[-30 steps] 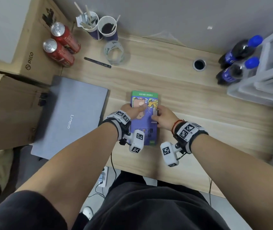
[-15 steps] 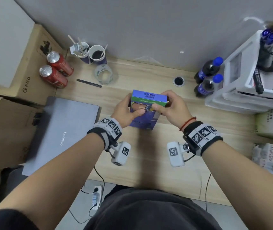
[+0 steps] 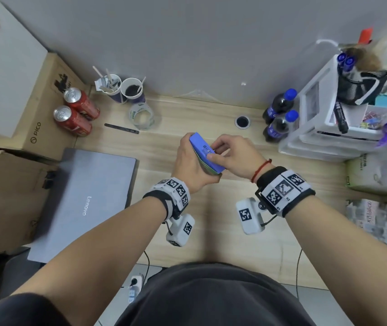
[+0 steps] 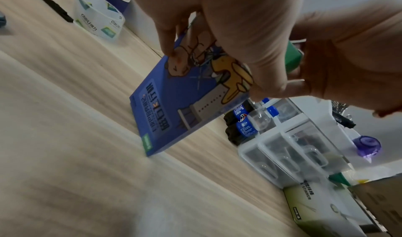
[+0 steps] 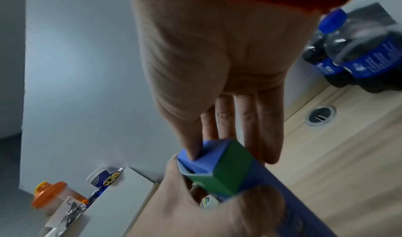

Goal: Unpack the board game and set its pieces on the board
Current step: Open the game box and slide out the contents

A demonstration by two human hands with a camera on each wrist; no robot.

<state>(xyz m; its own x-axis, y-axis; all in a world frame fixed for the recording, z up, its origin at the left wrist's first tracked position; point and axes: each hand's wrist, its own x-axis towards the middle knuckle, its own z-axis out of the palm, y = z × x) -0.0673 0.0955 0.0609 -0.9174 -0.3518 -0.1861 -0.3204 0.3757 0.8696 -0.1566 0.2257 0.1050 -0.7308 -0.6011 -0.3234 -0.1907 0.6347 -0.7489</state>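
Now both hands [image 3: 211, 158] on blue game box [image 3: 202, 147], w/ flap end up.

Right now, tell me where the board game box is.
In the head view the board game box is at desk centre, stood on end, gripped by the left hand while the right hand pinches its top, between the laptop and the soda bottles.

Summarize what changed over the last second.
The blue cardboard game box, flat on the wooden desk a second ago, now stands on end, gripped by the left hand. The right hand works its blue top flap. The closed grey laptop stayed put.
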